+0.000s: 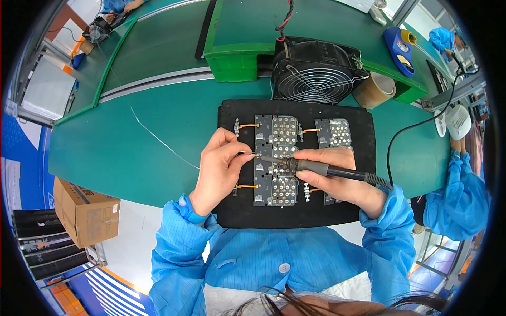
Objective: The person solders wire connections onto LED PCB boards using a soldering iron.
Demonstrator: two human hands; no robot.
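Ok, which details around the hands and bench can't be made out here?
All in the head view:
Lower-right circuit board: mostly hidden by the right hand.
Thin wire inside the left hand: covered by its grip.
Contact at the tip of the soldering iron: too small.
Top-left co-worker: cut off by the picture's edge.

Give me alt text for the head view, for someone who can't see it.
A person's right hand holds a soldering iron over gray circuit boards, its tip near the left hand pinching thin wire. The boards lie on a black mat on a green workbench, a black fan behind.
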